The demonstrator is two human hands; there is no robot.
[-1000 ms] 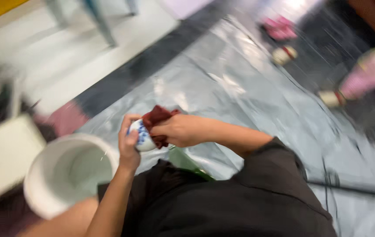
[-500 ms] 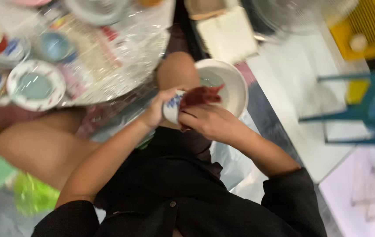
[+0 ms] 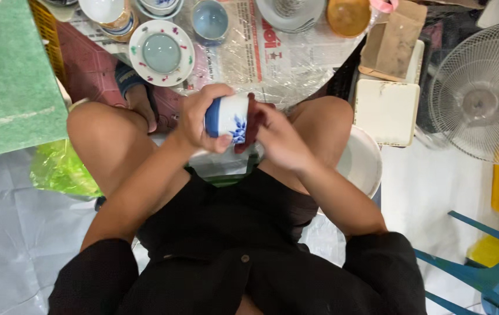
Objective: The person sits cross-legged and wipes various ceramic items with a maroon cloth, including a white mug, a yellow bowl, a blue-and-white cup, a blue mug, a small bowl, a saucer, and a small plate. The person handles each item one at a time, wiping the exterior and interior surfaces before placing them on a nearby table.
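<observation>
My left hand (image 3: pixel 200 119) grips a small white cup with a blue flower pattern (image 3: pixel 228 119), held sideways over my lap between my bare knees. My right hand (image 3: pixel 281 143) presses a dark red cloth (image 3: pixel 248 122) against the cup's open end. Most of the cloth is hidden between the cup and my palm. I sit low, in black clothes.
Ahead lie a patterned plate (image 3: pixel 162 52), a blue bowl (image 3: pixel 210 19), an orange bowl (image 3: pixel 349 16) and other dishes on plastic-covered newspaper (image 3: pixel 273 64). A white basin (image 3: pixel 363 160) sits by my right knee, a fan (image 3: pixel 483 93) and blue chair (image 3: pixel 483 274) to the right, a green bag (image 3: pixel 60 172) left.
The camera has swung from the floor back over my lap and the dishes. Both hands stay on the cup and cloth, and the cup now lies sideways.
</observation>
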